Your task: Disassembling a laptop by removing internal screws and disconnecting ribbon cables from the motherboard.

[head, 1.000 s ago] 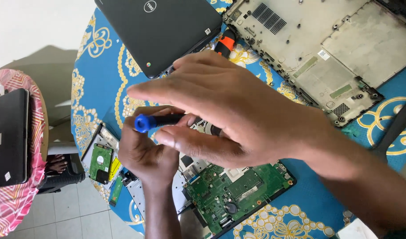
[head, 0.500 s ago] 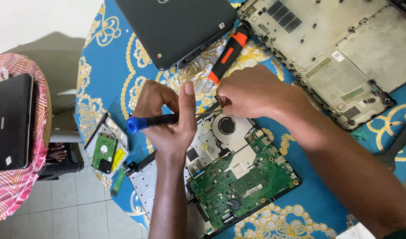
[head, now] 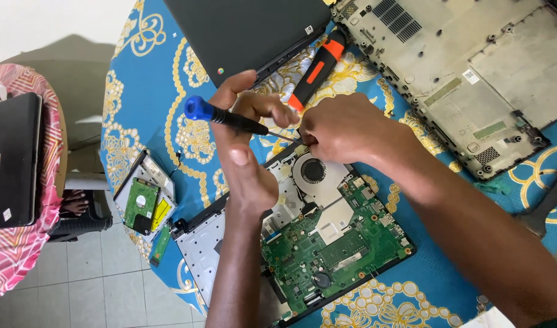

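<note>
Left hand (head: 245, 152) is pinching a blue-handled screwdriver (head: 226, 118), its tip meeting the right hand (head: 342, 127), which is pressing closed fingertips onto the upper corner of the opened laptop base (head: 315, 243) lying near the table's (head: 169, 79) front edge. A white label is showing on the grey bottom cover (head: 473, 67) toward the far right corner, a yellow one under the bare hard drive (head: 141, 203) at the left edge. An orange-and-black screwdriver (head: 318, 70) is resting beside a closed black laptop (head: 248, 30).

One head-worn camera looks steeply down, close above the round table with blue-and-gold patterned cloth (head: 157, 91). It stands alone; no second view overlaps it.
</note>
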